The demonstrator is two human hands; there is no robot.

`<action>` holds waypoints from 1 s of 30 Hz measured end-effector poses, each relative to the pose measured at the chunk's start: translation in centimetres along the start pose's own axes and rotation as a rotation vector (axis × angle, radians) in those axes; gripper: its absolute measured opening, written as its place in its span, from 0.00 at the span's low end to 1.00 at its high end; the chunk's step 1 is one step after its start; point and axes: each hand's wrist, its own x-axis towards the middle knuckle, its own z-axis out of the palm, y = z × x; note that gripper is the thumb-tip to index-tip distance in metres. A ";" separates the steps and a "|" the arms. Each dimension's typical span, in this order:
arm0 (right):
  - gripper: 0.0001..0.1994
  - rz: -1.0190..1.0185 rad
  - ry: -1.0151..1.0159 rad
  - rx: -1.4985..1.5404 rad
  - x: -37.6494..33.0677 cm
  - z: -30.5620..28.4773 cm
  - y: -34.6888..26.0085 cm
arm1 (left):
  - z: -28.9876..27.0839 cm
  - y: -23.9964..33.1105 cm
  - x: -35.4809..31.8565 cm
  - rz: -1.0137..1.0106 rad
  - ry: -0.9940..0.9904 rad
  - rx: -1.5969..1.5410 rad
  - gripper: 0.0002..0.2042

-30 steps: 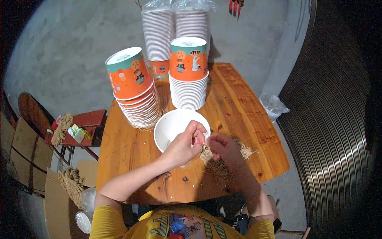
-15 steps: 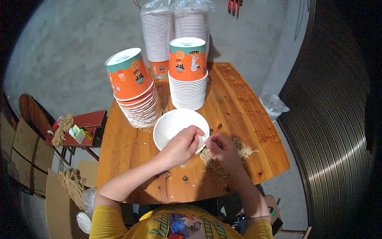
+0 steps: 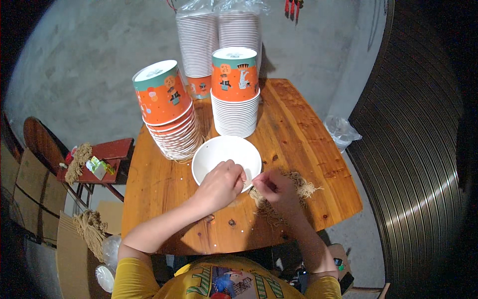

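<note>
The white paper bowl rim is pinched by the left hand; just beside it, twine strands are pinched by the right hand. The leaning cup stack behind the bowl could be toppled if nudged.

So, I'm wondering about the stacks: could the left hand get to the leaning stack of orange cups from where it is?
Probably yes. The left hand sits at the rim of the white bowl, and the leaning stack of orange cups stands just beyond on that side, with only bare wooden table between.
</note>
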 end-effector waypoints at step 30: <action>0.06 -0.236 -0.120 -0.467 0.1 -2.6 -2.4 | -2.0 0.9 -1.5 -0.105 -0.156 -0.129 0.10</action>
